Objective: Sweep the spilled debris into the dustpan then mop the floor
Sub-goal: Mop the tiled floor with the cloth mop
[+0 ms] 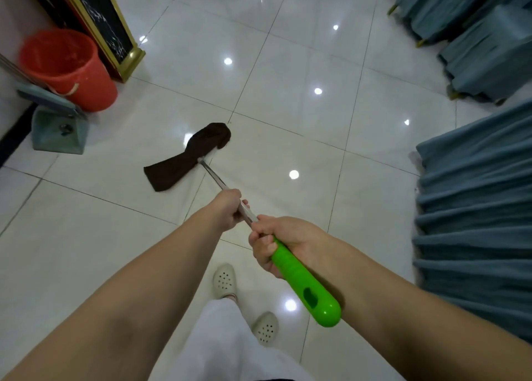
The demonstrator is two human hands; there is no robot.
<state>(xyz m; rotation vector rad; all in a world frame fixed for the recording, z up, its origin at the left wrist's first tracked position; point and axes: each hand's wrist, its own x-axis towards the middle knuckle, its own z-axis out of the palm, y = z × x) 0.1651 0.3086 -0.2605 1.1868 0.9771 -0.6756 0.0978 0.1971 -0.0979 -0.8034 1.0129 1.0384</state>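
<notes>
Head view, mopping stage. No loose debris can be made out on the floor [288,127]; the sweeping step looks done.

Mop [190,159]: dark brown cloth head lies flat on the tiles, partly twisted, its far end bunched. A thin metal shaft [213,175] runs from the cloth back to a green plastic grip [302,280].

Hands: left hand [227,211] closed around the bare metal shaft, on the cloth side of the green grip. Right hand [276,242] closed around the top of the green grip, just behind the left hand, the two nearly touching. Both fully wrapped, nothing else held.

Position: cloth head is well ahead of the hands and slightly left of them, between the hands and the red bucket [69,70]. Dustpan [57,130] stands just beside the bucket, on its near side, well apart from the mop head.

Handling, judged: whole tool seems light. Shaft stiff and probably slick, so the green grip is the surer hold. Cloth is soft and limp; it should drag and fold rather than push cleanly. Glossy tiles offer little resistance. Spreading the hands further apart along the shaft would give better leverage.
</notes>
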